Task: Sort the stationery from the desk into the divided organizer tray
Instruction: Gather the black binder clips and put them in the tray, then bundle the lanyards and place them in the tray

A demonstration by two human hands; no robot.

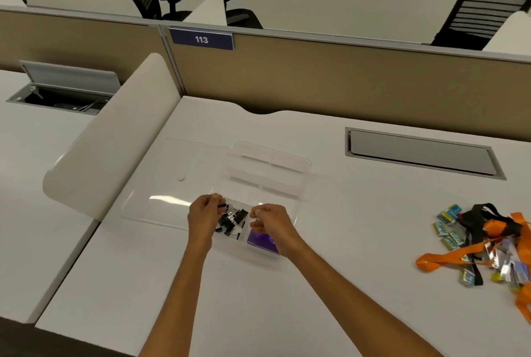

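Over the tray's [298,164] near-left cell, left hand [204,214] pinches one clip from the clips [232,220]; right hand [268,220] curled, contents indiscernible. Release low, inside the divider. Unsorted stationery [485,244] lies well right of the tray.

A clear, glossy plastic organizer tray [290,167] is set on the smooth matt white desk [344,256]; black binder clips [232,220] with shiny wire handles are seen inside it.

Bare forearms; unsleeved, ringless left grip [204,216]
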